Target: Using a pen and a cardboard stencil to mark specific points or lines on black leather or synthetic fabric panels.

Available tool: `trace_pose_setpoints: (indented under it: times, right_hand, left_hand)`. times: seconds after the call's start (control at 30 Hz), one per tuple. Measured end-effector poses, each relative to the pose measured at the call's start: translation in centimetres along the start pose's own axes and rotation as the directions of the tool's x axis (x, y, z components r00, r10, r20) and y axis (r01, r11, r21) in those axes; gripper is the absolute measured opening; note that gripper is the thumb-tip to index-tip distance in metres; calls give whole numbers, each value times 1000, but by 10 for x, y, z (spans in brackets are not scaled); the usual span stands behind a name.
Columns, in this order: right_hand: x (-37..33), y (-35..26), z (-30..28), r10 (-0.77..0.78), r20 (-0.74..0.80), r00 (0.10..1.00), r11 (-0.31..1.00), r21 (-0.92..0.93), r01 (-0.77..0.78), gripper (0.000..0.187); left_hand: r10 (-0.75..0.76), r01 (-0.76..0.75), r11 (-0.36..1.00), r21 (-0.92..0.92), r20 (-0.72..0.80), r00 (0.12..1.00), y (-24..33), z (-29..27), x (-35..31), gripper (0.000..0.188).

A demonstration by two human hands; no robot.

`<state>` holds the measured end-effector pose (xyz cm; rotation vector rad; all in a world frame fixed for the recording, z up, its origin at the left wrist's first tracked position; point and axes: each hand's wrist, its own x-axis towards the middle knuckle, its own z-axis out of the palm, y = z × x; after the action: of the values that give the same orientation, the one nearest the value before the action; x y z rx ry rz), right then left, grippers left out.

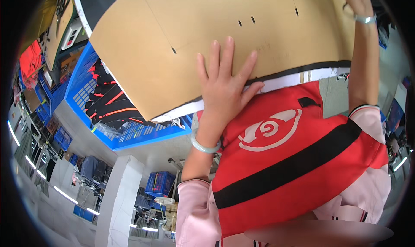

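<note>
A large tan card pattern (207,13) with short dark slots and fine drawn lines lies before me. Black material (298,70) and a white layer (281,81) show along its near edge. My left hand (225,82) rests flat on the pattern near that edge, fingers spread and holding nothing; a pale bangle (204,146) circles the wrist. Toward the far right corner of the pattern is my right hand (358,3), cut off by the picture's top edge. Its fingers are out of sight. A thin dark loop beside it is too small to name.
Left of the pattern, a blue plastic crate (110,137) holds black fabric pieces (112,102) with orange-red strips. A white power strip (71,35) lies at the far left. Behind stand a white pillar (119,199) and another blue crate (160,183). I wear a red apron (276,160).
</note>
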<state>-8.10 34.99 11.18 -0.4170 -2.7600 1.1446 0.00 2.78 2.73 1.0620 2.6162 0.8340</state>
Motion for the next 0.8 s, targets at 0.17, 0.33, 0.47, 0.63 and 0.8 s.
trace_pose_setpoints:
  times: [0.17,0.33,0.47,0.63,0.8]
  right_hand:
    - [-120,37,41,-48,150,988,997,72,38,27]
    - [-167,35,72,-323,168,931,930,-128,346,46]
    - [-172,38,76,-377,152,914,896,-190,401,55]
    - [-177,41,77,-406,146,902,884,-185,428,56]
    - [-182,42,73,-403,141,904,884,-196,424,56]
  left_hand:
    - [58,-59,991,122,12,998,0,2,-4,80]
    - [72,-73,983,168,13,997,-1,3,-2,81]
    - [96,-93,972,214,0,995,-3,4,-5,79]
    - [118,-107,964,244,-32,992,-4,10,-9,67]
    - [136,-122,962,242,-39,990,-3,14,-9,63]
